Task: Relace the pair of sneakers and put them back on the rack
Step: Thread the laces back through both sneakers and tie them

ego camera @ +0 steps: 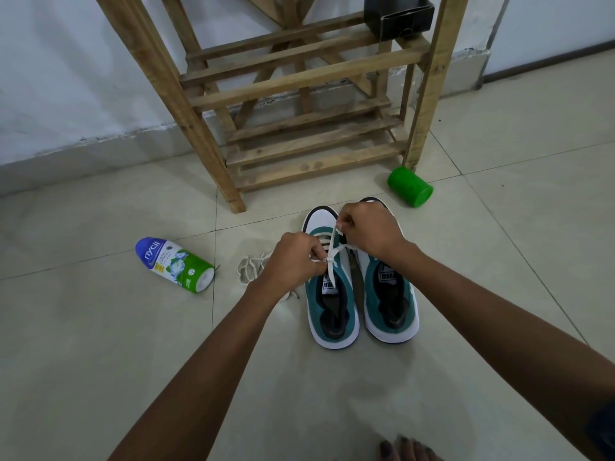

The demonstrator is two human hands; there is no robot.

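Note:
Two teal and white sneakers stand side by side on the tiled floor, toes toward the rack. Over the left sneaker [332,311], my left hand [293,261] pinches the white lace [331,267] near the tongue. My right hand [369,231] pinches another part of the same lace above the toe area and hides part of the right sneaker [391,304]. A second, loose white lace [248,269] lies coiled on the floor left of the left sneaker. The wooden slatted rack [299,84] stands just beyond the shoes.
A blue, white and green powder bottle [174,264] lies on its side to the left. A green cup [410,187] lies by the rack's right leg. A black box [397,16] sits on an upper shelf. My toes [406,449] show at the bottom edge.

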